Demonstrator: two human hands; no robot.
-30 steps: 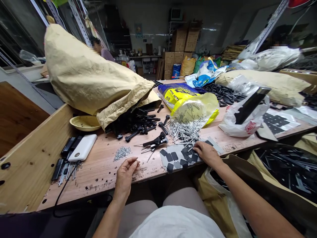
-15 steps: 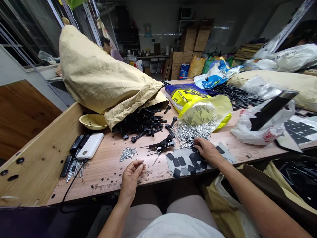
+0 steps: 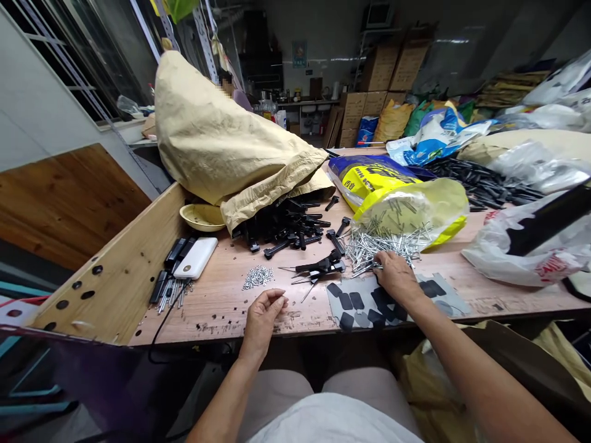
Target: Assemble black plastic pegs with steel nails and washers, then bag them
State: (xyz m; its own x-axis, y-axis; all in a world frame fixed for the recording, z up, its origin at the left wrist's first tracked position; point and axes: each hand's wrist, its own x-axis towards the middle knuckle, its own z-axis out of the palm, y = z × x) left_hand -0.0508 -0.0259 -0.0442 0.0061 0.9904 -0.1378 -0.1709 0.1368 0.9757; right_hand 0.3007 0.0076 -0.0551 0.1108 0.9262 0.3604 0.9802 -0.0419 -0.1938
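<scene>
My left hand [image 3: 263, 314] rests at the near edge of the wooden worktable [image 3: 221, 301], fingertips pinched together; whatever sits between them is too small to make out. My right hand [image 3: 394, 274] reaches forward, fingers curled down into the near edge of a heap of silver nails [image 3: 383, 243], over a grey sheet of black adhesive pads [image 3: 364, 301]. Just left of that hand lie black plastic parts with nails [image 3: 318, 267]. A small pile of silver nuts [image 3: 257, 277] lies ahead of my left hand.
A big tan paper sack [image 3: 231, 141] spills black plastic parts [image 3: 281, 224]. A yellow plastic bag [image 3: 401, 197] holds more nails. A white power bank [image 3: 196, 258], a yellow dish [image 3: 203, 215] and a white bag [image 3: 530, 246] sit around. Another person is behind the sack.
My right hand has slid forward from the pad sheet to the nail heap. My left hand's fingers have closed into a pinch. The view has swung left.
</scene>
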